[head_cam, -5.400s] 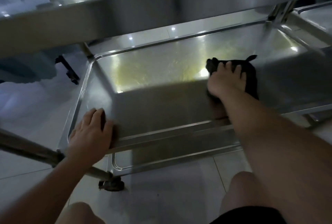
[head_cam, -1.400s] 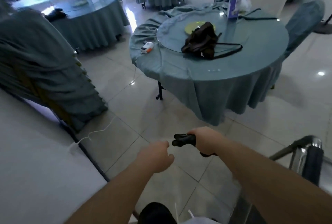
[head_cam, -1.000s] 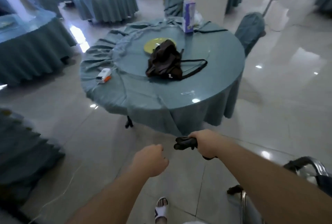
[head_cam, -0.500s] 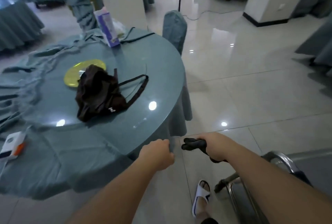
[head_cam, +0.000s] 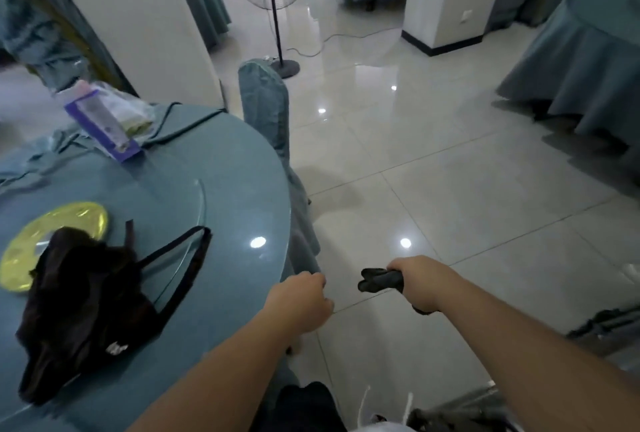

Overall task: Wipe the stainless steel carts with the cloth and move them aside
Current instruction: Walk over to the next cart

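Honestly, the counter (head_cam: 225, 189) sat close on the left with a black bag (head_cam: 79, 300) on it, so swinging round could have clipped its edge or the covered chair (head_cam: 266, 109). The left hand (head_cam: 298, 303) was curled into a loose fist, holding nothing I could see. The right hand (head_cam: 422, 284) gripped the dark cloth (head_cam: 379, 279), bunched up. The cart (head_cam: 467, 412) barely showed at the bottom right, blurry, neither hand touching it.
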Available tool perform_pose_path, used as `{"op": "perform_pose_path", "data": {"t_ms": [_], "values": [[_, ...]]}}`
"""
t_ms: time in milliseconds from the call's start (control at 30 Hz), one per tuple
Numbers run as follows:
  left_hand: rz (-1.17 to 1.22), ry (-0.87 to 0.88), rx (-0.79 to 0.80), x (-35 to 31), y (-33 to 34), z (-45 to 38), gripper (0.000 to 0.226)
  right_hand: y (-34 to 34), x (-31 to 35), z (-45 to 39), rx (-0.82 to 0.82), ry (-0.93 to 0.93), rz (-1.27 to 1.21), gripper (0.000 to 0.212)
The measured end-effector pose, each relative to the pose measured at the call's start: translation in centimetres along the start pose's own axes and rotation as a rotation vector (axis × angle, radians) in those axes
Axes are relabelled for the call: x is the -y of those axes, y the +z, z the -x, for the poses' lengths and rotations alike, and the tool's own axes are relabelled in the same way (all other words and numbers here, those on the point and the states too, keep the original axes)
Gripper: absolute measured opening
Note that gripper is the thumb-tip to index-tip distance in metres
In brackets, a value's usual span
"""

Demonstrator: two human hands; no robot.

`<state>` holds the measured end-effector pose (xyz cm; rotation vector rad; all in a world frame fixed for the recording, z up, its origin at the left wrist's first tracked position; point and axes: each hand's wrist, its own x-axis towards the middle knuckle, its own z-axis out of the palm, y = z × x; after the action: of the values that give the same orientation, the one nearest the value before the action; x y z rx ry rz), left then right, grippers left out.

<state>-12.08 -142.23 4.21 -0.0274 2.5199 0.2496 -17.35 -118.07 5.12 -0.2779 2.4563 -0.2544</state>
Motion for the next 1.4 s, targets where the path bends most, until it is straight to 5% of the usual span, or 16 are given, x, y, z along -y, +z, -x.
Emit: {"op": "perform_pose_path", "data": {"t_ms": [500,1400], "values": [[-0.335,0.521,0.044,-13.3,-16.0,-27.8,0.058,-10.9,-11.3,-11.1,-0.237,0.549,-0.353,0.032],[-0.733,0.992,0.245,-56.4,-18.1,-49.5,0.055,-15.1,-44.3,-13.3,-0.289,1.095,-0.85,0.037]]}}
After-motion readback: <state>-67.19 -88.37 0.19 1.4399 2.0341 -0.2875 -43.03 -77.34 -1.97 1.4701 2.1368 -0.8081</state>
